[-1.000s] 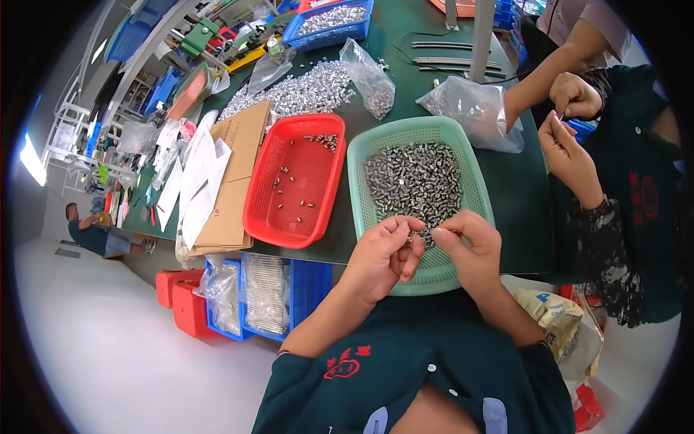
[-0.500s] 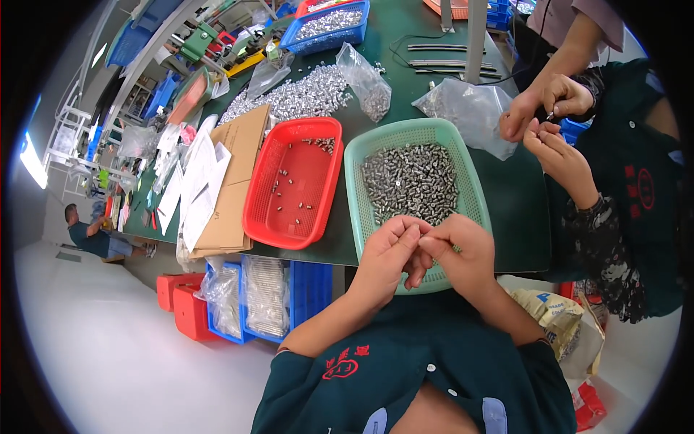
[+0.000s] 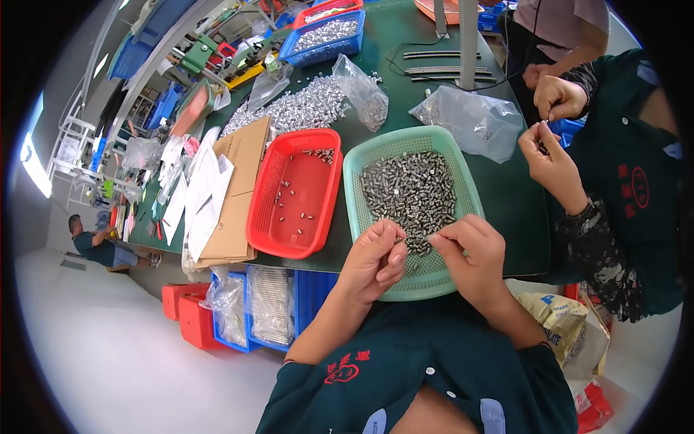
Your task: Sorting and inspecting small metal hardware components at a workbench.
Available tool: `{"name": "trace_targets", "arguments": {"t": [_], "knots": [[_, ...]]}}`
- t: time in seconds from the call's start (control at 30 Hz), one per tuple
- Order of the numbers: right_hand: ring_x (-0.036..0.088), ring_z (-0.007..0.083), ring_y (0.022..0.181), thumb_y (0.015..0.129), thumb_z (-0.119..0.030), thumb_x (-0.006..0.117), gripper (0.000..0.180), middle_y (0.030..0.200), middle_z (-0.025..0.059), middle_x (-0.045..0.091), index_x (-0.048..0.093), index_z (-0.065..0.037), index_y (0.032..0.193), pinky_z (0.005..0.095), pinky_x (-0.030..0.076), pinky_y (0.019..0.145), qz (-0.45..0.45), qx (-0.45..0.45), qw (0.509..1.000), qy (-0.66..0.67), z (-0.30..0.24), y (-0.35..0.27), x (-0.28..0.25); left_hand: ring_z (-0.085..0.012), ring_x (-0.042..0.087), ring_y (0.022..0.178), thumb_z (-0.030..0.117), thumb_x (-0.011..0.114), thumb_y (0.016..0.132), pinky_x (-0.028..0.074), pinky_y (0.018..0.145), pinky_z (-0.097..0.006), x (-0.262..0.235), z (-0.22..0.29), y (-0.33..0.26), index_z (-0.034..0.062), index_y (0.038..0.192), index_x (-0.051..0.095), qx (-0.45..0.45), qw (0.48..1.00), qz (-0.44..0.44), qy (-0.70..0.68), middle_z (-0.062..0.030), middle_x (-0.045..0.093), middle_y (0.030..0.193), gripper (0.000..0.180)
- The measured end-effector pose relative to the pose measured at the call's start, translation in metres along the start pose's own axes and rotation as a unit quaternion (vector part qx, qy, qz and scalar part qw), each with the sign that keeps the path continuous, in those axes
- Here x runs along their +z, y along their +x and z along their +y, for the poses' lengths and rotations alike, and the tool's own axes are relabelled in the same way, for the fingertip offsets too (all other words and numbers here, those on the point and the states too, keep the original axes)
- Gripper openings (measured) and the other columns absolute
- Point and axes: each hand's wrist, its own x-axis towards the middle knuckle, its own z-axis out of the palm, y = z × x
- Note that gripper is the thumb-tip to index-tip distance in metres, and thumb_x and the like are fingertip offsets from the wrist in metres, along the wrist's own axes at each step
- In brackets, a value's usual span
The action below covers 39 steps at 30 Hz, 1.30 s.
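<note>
My left hand point(image 3: 376, 259) is closed, thumb against curled fingers, over the near left part of a green mesh basket point(image 3: 352, 181). At its fingertips a small metal bit may show, but I cannot separate it from the parts behind. Just to the right my right hand point(image 3: 473, 253) pinches thumb and forefinger together; what it holds, if anything, is too small to name. A gap lies between the two hands. Beneath and beyond them, many small dark-silver cylindrical metal parts point(image 3: 408, 181) fill the basket. A red basket point(image 3: 295, 210) at left holds a few similar parts.
Loose shiny metal parts point(image 3: 307, 105) lie heaped beyond the red basket, near clear bags point(image 3: 470, 119). Cardboard point(image 3: 242, 181) and papers point(image 3: 210, 188) lie at left. A co-worker's hands point(image 3: 553, 145) work at right. A metal post point(image 3: 468, 43) stands at the back.
My hands, which were together at the fingertips, have drawn apart, left hand leftward and right hand slightly rightward. The co-worker's hands have shifted, and another person's arm has pulled back.
</note>
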Motion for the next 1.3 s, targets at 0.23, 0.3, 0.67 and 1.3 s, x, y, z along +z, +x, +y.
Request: {"name": "trace_targets", "arguments": {"t": [0.23, 0.3, 0.67, 1.3], "knots": [[0.051, 0.0098, 0.059, 0.077, -0.003, 0.068, 0.008, 0.067, 0.0048, 0.054, 0.061, 0.001, 0.075, 0.0227, 0.038, 0.051, -0.013, 0.125, 0.974, 0.189, 0.002, -0.004, 0.007, -0.0088, 0.04, 0.036, 0.024, 0.05, 0.093, 0.031, 0.033, -0.02, 0.012, -0.011, 0.004, 0.0057, 0.092, 0.053, 0.032, 0.991, 0.063, 0.115, -0.0065, 0.056, 0.064, 0.019], [0.051, 0.0099, 0.059, 0.077, -0.003, 0.068, 0.007, 0.067, 0.0047, 0.054, 0.061, 0.001, 0.076, 0.0228, 0.038, 0.051, -0.019, 0.128, 0.973, 0.189, 0.002, -0.005, 0.008, -0.0094, 0.042, 0.037, 0.024, 0.051, 0.093, 0.032, 0.034, -0.02, 0.012, -0.012, 0.004, 0.0055, 0.092, 0.053, 0.034, 0.989, 0.068, 0.127, -0.0069, 0.056, 0.064, 0.019], [0.052, 0.017, 0.056, 0.072, -0.002, 0.07, 0.008, 0.063, 0.0058, 0.055, 0.062, -0.001, 0.075, 0.0272, 0.04, 0.05, -0.018, 0.085, 0.985, 0.151, 0.002, -0.001, 0.007, -0.0148, 0.048, 0.042, 0.017, 0.055, 0.091, 0.038, 0.039, -0.024, 0.012, -0.01, 0.007, 0.0033, 0.089, 0.052, 0.046, 0.985, 0.056, 0.156, -0.0105, 0.059, 0.066, 0.014], [0.051, 0.0102, 0.061, 0.077, -0.002, 0.067, 0.008, 0.066, 0.0042, 0.056, 0.06, 0.001, 0.073, 0.0249, 0.039, 0.055, 0.011, 0.146, 0.971, 0.189, 0.007, -0.015, -0.006, -0.0213, 0.059, 0.073, 0.009, 0.059, 0.083, 0.047, 0.064, -0.031, 0.028, 0.017, -0.005, 0.002, 0.097, 0.053, 0.136, 0.684, 0.116, 0.707, -0.009, 0.061, 0.081, 0.017]]}}
